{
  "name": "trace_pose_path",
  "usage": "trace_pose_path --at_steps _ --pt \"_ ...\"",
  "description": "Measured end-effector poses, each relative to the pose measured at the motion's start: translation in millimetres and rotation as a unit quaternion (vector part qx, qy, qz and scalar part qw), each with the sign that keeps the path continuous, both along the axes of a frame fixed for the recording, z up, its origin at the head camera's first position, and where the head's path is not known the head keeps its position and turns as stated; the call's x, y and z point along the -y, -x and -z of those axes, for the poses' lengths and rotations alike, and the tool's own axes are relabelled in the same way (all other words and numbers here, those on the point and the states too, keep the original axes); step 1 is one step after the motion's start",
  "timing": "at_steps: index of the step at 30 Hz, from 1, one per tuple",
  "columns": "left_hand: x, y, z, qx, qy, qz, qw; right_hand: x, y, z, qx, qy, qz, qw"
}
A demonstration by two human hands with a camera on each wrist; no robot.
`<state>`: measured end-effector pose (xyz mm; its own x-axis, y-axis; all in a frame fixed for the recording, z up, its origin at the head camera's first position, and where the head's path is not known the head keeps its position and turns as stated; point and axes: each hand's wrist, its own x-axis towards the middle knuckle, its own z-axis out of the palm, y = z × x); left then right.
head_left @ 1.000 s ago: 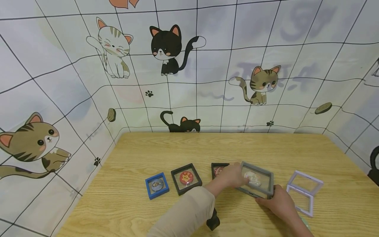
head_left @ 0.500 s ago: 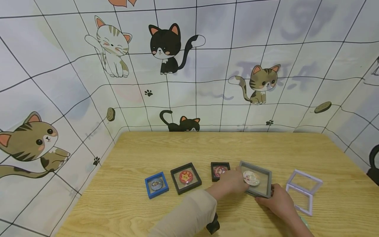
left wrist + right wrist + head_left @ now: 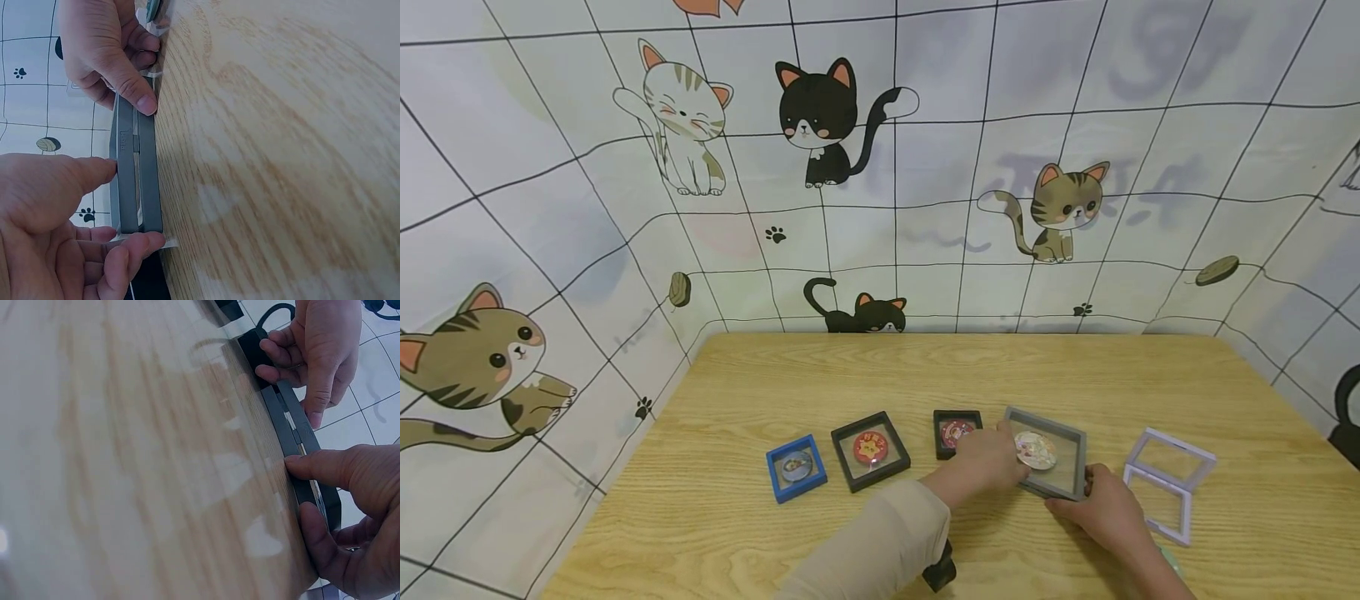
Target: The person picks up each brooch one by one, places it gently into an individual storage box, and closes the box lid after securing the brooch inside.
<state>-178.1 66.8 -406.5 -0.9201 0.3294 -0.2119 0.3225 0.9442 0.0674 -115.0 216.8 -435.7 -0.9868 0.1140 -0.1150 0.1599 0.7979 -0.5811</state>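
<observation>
In the head view a grey display frame (image 3: pixel 1081 468) with clear film holds a round, pale patterned badge (image 3: pixel 1036 451). My left hand (image 3: pixel 988 460) grips its left end; the thumb lies against the upper face and a finger against the end in the left wrist view. My right hand (image 3: pixel 1103 510) holds the near right corner, with thumb and fingers about the edge. From the side, the frame (image 3: pixel 129 169) shows two halves with a narrow slit between them. In the right wrist view my right hand (image 3: pixel 369 512) covers part of the frame (image 3: pixel 284 428).
To the left lie a small dark frame (image 3: pixel 958 454) with a red badge, a black frame (image 3: pixel 904 461) with a red-yellow badge, and a blue frame (image 3: pixel 781 492). At right an unfolded lilac frame (image 3: pixel 1186 517) lies on the wooden table (image 3: pixel 865 375). A pale green thing (image 3: pixel 1171 560) is mostly hidden.
My left hand has shifted slightly down, uncovering more of the small dark frame and the badge. The badge's patterned face now shows clearly. The grey frame has moved slightly left.
</observation>
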Motion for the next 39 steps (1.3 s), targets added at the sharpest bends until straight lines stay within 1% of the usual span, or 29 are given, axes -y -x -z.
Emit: trace_pose_path --at_steps 4,12,16,19,22,26,32,34,36,39 --pt "-0.6 -1.2 0.4 -0.008 0.005 -0.004 0.9999 0 0.1 0.1 0.0 0.001 0.003 1.0" --pt "-1.8 -2.3 4.0 -0.018 0.021 0.0 0.9996 0 -0.6 1.0 -0.002 -0.002 0.001 1.0" --pt "-4.0 -3.0 6.6 -0.028 0.048 0.001 0.9985 1 -1.0 1.7 0.001 0.002 -0.001 1.0" --pt "-5.4 -4.3 6.7 -0.035 0.071 0.003 0.9968 1 -0.8 1.5 0.006 0.006 0.0 1.0" --pt "-6.0 -4.8 5.7 -0.044 0.079 0.004 0.9959 1 -0.4 1.0 0.006 0.007 0.003 1.0" --pt "-5.3 -5.6 4.2 -0.05 0.076 0.005 0.9959 1 -0.3 0.2 0.005 0.009 0.002 0.9999" --pt "-3.7 -6.9 3.7 -0.038 0.065 0.002 0.9971 2 -0.6 -0.2 0.004 0.013 -0.001 0.9999" --pt "-2.9 -6.9 5.1 -0.036 0.056 0.0 0.9978 1 -0.6 -0.3 0.003 0.013 -0.002 0.9999" --pt "-1.2 -7.6 7.6 -0.042 0.051 0.005 0.9978 1 -0.7 -0.3 0.002 0.012 -0.002 0.9999" --pt "0.8 -8.2 11.5 -0.053 0.041 0.004 0.9977 1 -0.5 0.1 0.0 0.012 -0.003 0.9999"
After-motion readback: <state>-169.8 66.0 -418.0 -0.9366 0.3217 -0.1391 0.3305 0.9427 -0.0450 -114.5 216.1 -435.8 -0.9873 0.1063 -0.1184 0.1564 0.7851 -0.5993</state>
